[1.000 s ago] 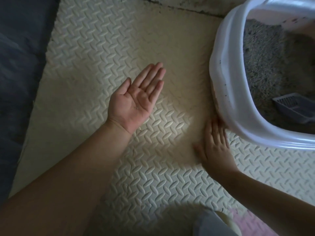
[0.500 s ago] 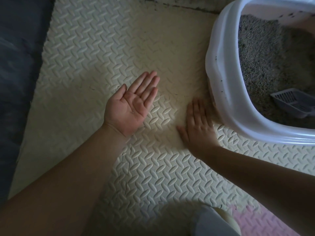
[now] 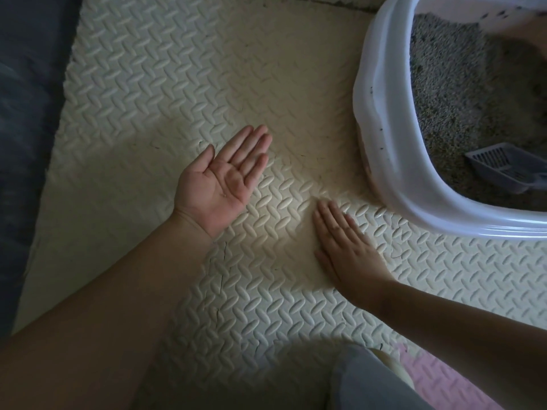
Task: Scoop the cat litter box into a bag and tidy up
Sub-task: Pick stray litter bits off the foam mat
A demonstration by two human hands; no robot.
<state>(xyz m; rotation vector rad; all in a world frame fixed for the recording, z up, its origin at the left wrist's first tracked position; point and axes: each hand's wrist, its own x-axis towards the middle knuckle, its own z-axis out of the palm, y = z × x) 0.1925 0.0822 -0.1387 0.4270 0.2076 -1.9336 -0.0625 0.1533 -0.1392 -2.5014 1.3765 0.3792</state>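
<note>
Right hand flat, palm down on the foam mat, holding nothing; left hand cupped open, palm up, just to its left. Litter box up-right, scoop inside, nearer the right.

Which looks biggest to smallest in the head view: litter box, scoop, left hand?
1. Litter box, though cut off by the frame.
2. Left hand, open and nearer the camera.
3. Scoop, partly cut off.
</note>
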